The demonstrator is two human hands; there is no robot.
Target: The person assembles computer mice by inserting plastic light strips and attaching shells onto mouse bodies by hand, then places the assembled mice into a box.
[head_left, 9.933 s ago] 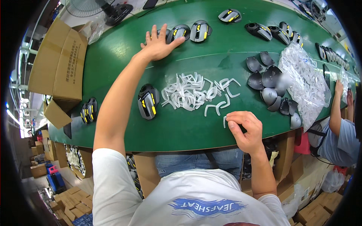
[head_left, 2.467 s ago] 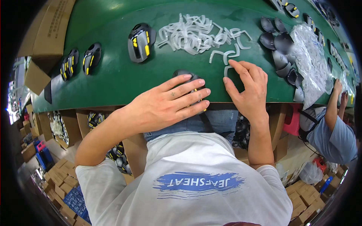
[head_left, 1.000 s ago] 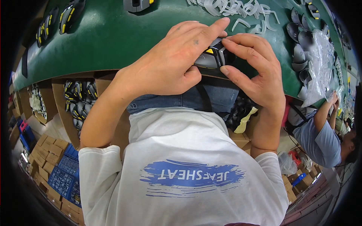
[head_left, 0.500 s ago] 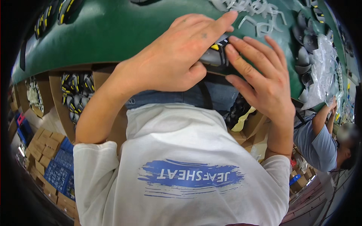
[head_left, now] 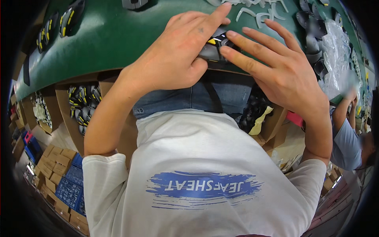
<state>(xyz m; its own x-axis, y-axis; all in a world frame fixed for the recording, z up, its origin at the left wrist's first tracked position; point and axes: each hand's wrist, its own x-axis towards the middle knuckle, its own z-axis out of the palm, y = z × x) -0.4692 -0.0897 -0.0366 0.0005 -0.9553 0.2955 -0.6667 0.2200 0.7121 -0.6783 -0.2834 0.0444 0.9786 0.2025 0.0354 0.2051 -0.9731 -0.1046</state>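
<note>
My left hand (head_left: 173, 55) grips a black computer mouse with yellow trim (head_left: 215, 46) close to my body, just below the near edge of the green table (head_left: 106, 35). My right hand (head_left: 284, 71) presses its fingertips on the right side of the same mouse, fingers spread. Most of the mouse is hidden under my fingers. Up on the green surface, white plastic strips (head_left: 260, 14) lie in a loose pile just beyond my hands.
More black and yellow mice (head_left: 65, 21) lie at the far left of the table. Dark mouse shells (head_left: 316, 27) and clear plastic bags (head_left: 339, 51) sit at the right. A cardboard box of mice (head_left: 81, 104) stands under the table. Another person's arm (head_left: 343, 122) is at right.
I took a mouse from the table, drew it toward my body and closed both hands around it. My right index finger has moved onto the mouse's right side in the last half second.
</note>
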